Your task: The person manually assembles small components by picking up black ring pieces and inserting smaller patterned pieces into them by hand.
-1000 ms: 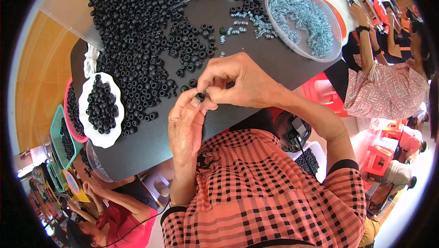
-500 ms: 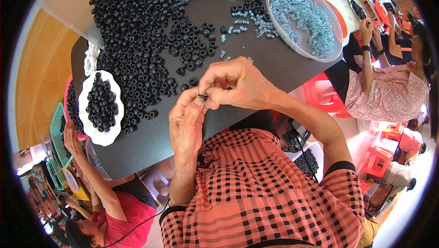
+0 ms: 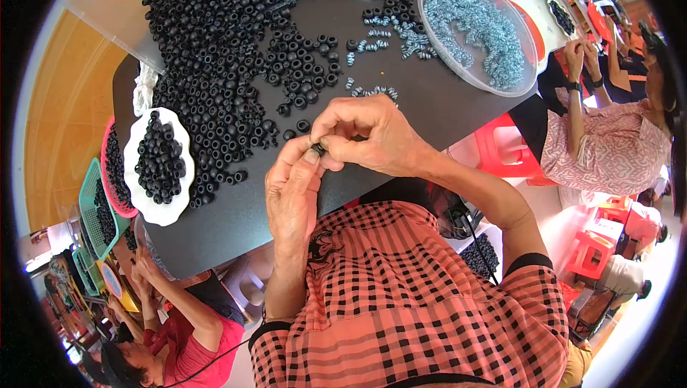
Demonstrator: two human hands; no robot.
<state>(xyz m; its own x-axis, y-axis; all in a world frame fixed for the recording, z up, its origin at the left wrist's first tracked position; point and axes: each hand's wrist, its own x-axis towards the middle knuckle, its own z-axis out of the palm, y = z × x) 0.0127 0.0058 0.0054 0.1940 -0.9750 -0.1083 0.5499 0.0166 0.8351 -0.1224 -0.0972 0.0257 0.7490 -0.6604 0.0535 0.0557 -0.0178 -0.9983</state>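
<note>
Between the thumb and fingertips of my left hand is a small black ring-shaped piece. My right hand meets it there, its thumb and forefinger pinched on the same piece; the fingertips partly cover it. Just beyond my fingers lie a few loose black hollow pieces. Small silvery-blue coil springs are scattered past my right knuckles. A large heap of black hollow pieces spreads over the far left of the dark table.
A clear round tub of coil springs stands far right. Left of the heap sits a scalloped white dish of black pieces, beside pink and green baskets. Co-workers sit at both sides. A red stool stands right.
My hands stay nearly in place, still pinching the black piece. The left co-worker's hand has drawn back from the white dish toward their body. The right co-worker's hands have shifted slightly.
</note>
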